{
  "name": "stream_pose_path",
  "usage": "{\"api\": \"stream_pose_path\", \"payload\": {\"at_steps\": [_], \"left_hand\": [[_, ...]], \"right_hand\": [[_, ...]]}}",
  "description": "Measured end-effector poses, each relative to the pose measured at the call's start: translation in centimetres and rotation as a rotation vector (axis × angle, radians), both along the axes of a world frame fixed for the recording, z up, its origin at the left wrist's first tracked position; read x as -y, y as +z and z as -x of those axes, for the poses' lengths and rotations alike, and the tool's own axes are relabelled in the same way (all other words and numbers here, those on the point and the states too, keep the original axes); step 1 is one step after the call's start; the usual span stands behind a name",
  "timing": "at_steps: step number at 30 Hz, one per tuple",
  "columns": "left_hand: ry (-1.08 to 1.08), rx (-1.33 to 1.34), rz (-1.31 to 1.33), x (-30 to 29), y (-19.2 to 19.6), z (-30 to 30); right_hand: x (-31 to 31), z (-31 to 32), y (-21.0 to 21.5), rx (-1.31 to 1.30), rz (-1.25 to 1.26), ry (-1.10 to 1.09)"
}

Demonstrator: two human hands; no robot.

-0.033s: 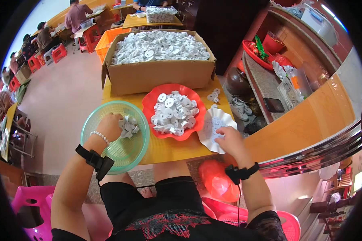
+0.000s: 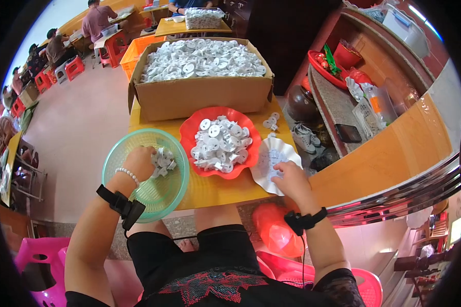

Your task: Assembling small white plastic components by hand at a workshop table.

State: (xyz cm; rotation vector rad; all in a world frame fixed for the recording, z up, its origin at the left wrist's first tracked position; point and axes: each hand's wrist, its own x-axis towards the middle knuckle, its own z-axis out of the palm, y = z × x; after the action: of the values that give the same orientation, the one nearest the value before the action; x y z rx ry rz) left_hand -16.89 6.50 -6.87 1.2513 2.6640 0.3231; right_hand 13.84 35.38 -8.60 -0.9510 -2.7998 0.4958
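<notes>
My left hand, with a beaded bracelet at the wrist, is inside the pale green plastic basket. Its fingers are curled against a small heap of white plastic parts; whatever they grip is hidden. Over a white scalloped dish is my right hand, thumb and fingertips drawn together at small pale pieces. What that pinch holds is too small to make out. Between the hands sits a red wavy-rimmed bowl, heaped with round white plastic parts.
Behind the bowl, a big cardboard box brims with similar white parts. A few loose parts lie on the yellow table at its right edge. A wooden counter flanks the right side. People sit working at the far left.
</notes>
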Motion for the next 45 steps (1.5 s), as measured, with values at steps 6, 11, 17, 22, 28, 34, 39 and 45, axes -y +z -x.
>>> {"api": "stream_pose_path", "payload": {"at_steps": [6,11,17,22,28,34,39,45], "left_hand": [[0.062,-0.080,0.071,1.3,-1.8,0.6],[0.086,-0.123,0.107,1.9,0.5,-0.1],[0.330,0.604,-0.350,4.1,5.2,-1.5],[0.240,1.317,-0.837,5.9,8.1,-8.2],[0.130,1.654,-1.042,6.4,7.7,-13.2],[0.051,2.098,-1.060,5.9,5.7,-14.8],[0.137,2.120,-1.141,5.2,5.7,-15.9],[0.166,2.220,-1.184,5.3,5.0,-16.1]], "right_hand": [[-0.5,0.4,-3.5,-0.066,-0.067,-0.008],[-1.6,0.1,-4.1,-0.198,0.017,-0.060],[-2.4,-0.3,-3.0,-0.398,0.465,-0.140],[-2.0,-0.4,-2.5,-0.546,0.711,-0.123],[-1.1,-1.1,-1.5,-0.534,0.543,-0.147],[5.4,-0.1,4.8,-0.669,0.744,0.001],[13.3,1.1,10.5,-0.703,0.849,0.155],[17.3,3.0,12.5,-0.718,0.719,0.375]]}}
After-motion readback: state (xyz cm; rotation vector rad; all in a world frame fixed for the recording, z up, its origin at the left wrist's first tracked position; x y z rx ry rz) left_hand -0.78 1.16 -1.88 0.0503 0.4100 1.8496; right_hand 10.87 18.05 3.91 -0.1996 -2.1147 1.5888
